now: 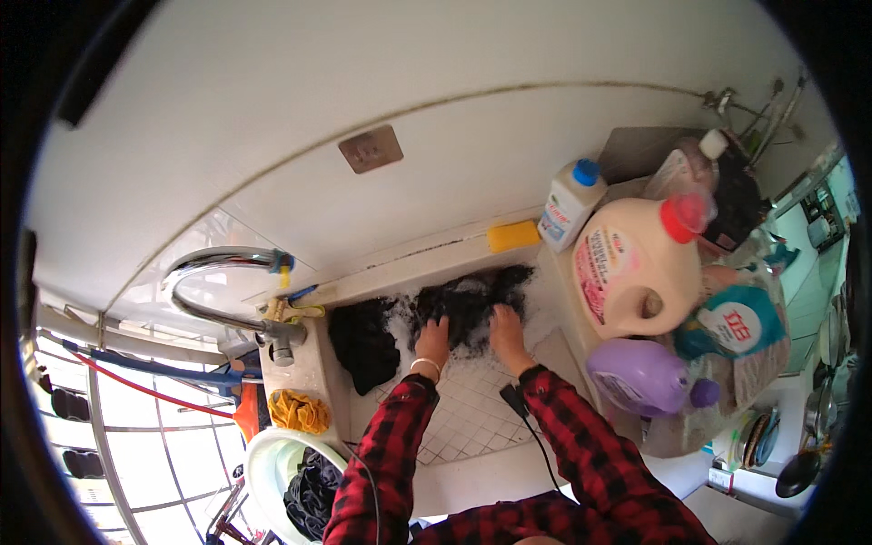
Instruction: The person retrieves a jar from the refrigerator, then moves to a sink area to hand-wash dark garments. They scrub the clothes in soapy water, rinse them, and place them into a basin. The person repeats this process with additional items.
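Black wet cloth (463,306) lies among white suds in a sink (470,422) whose sloping floor has a crosshatched pattern. My left hand (431,344) rests on the cloth's near edge, a pale bangle at the wrist. At the cloth's right part is my right hand (507,334), fingers bent down onto it. Both hands' fingertips are partly hidden in cloth and foam, so their grip is unclear. Another dark bunch of cloth (364,344) sits at the sink's left side.
A curved chrome faucet (218,255), a yellow cloth (298,411) and a pale bucket (266,470) holding dark cloth stand left. A yellow sponge (513,236) lies on the back ledge. Right are a blue-capped bottle (569,204), a large cream jug (633,266) and a purple bottle (637,377).
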A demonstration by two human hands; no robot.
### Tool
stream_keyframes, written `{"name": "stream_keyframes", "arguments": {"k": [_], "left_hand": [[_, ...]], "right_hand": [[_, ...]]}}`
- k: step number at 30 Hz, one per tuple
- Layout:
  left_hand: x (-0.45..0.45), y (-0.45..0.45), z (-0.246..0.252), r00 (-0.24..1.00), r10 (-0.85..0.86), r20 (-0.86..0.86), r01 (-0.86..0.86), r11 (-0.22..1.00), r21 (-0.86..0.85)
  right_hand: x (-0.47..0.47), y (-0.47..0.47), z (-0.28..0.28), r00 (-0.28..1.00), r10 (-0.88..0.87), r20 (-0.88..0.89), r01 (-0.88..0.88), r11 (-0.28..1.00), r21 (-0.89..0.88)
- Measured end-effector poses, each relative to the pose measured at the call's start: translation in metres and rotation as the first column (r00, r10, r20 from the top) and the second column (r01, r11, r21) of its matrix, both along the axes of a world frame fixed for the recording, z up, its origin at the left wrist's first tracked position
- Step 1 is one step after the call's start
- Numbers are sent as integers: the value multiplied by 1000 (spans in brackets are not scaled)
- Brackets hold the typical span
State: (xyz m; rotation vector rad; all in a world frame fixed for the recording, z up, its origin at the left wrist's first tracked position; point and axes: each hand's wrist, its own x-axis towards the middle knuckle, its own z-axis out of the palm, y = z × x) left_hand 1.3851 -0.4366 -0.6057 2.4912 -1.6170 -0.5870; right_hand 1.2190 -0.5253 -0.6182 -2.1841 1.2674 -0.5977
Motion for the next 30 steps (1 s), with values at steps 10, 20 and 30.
{"name": "stream_keyframes", "arguments": {"k": [10, 20, 30], "left_hand": [[20, 19, 277, 977, -197, 78, 208, 827, -523], [13, -1, 282, 976, -56, -208, -124, 644, -755], [-8, 17, 5, 977, 166, -130, -203, 906, -372]], "right_hand": [[-29, -24, 269, 863, 129, 488, -7, 970, -244], [-34, -43, 294, 841, 216, 496, 6, 914, -407], [-6, -20, 6, 997, -57, 53, 57, 998, 8]]}}
